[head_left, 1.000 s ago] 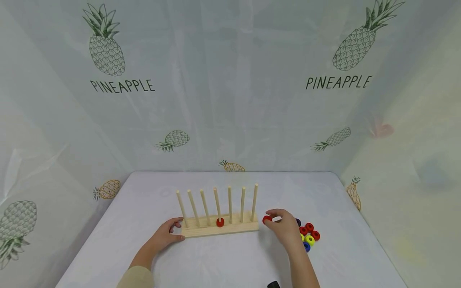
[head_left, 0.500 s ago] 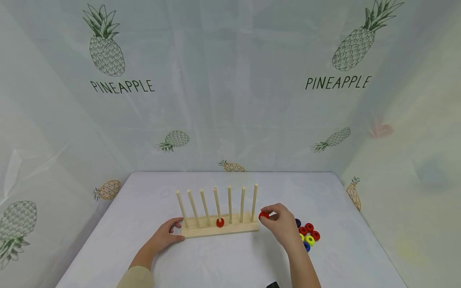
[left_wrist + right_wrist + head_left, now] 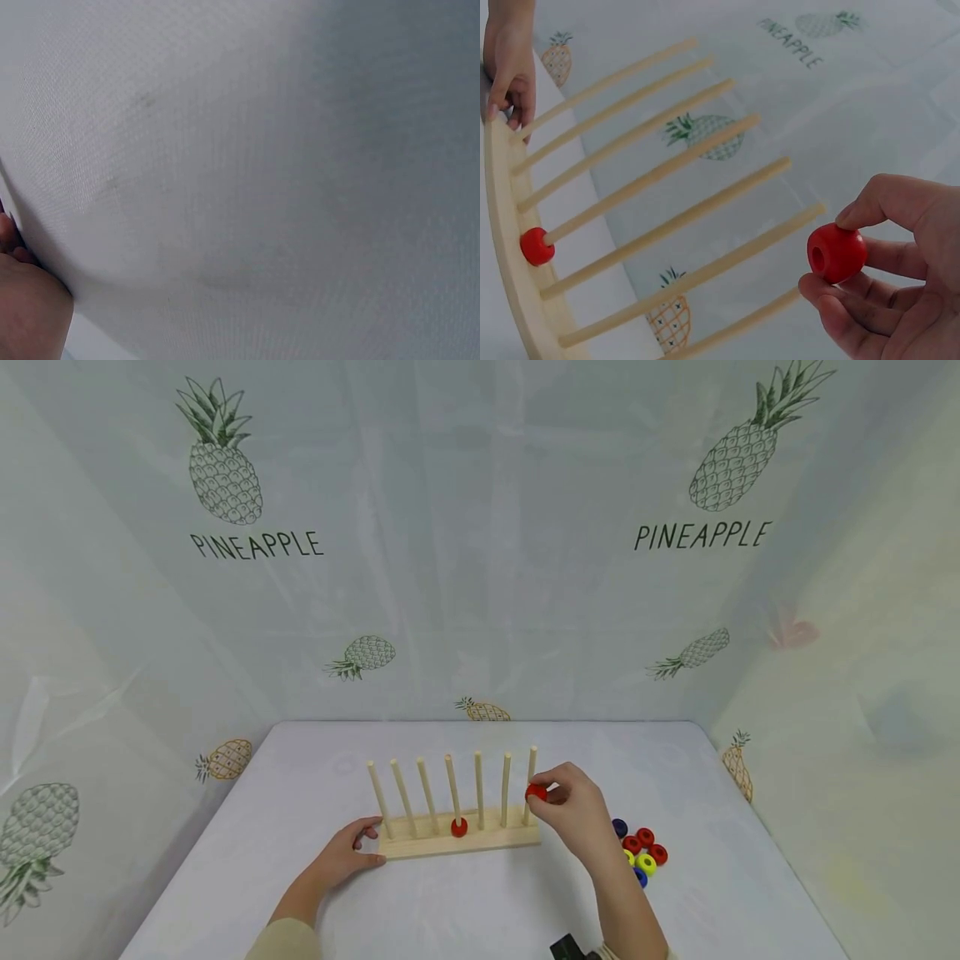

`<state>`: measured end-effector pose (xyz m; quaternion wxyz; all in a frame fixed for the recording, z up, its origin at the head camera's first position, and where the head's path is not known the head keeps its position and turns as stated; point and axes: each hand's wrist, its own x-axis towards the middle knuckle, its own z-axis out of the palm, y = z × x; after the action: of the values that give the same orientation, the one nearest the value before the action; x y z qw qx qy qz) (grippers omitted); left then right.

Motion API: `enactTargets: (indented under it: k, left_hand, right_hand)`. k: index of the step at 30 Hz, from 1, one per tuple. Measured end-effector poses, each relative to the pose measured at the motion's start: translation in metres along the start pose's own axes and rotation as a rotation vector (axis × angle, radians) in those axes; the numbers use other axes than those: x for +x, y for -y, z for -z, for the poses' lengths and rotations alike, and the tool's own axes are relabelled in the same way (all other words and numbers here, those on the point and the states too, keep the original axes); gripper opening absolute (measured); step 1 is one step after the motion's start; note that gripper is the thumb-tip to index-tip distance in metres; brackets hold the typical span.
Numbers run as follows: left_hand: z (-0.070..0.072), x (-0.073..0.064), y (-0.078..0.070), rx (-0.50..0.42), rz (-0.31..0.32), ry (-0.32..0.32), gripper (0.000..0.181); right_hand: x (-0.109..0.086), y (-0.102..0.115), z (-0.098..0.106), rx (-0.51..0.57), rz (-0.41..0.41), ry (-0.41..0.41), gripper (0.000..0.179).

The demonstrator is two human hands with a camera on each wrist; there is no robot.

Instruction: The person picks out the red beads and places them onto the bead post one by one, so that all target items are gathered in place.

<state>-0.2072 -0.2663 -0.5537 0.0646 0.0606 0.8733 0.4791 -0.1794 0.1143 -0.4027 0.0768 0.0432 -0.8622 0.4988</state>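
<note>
A wooden peg rack (image 3: 487,839) with several upright pegs stands on the table. My left hand (image 3: 343,857) grips its left end between thumb and fingers; the left wrist view catches only part of that hand (image 3: 30,307) at its edge. One red bead (image 3: 459,827) sits low on the middle peg, against the base. My right hand (image 3: 576,814) pinches another red bead (image 3: 837,253) between thumb and fingertips, its hole showing. That bead is up beside the rightmost peg (image 3: 532,764), overlapping it in the head view; whether they touch I cannot tell.
Right of the right hand lies a loose group of beads: red ones (image 3: 645,837), yellow ones (image 3: 646,864), a blue one (image 3: 641,877) and a dark blue one (image 3: 618,827). A black object (image 3: 567,947) shows at the right wrist. A pineapple-print sheet (image 3: 480,568) hangs behind the table.
My right hand has moved left and upward with the red bead, from beside the rack's right end to the rightmost peg. The left hand and the rack stay in place.
</note>
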Motion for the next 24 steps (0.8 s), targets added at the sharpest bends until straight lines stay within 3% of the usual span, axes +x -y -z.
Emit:
enactTargets:
  k: [9, 17, 24]
  left_hand:
    - [0.000, 0.003, 0.004, 0.008, 0.013, 0.001, 0.071]
    - [0.001, 0.003, 0.006, 0.009, -0.013, 0.016, 0.071]
    - [0.002, 0.001, 0.002, -0.002, -0.021, 0.022, 0.070]
  right_hand:
    - [0.002, 0.021, -0.002, 0.087, 0.073, -0.012, 0.020]
    - [0.006, 0.033, -0.008, 0.149, 0.138, 0.002, 0.023]
    - [0.014, 0.040, -0.016, 0.153, 0.211, 0.006, 0.026]
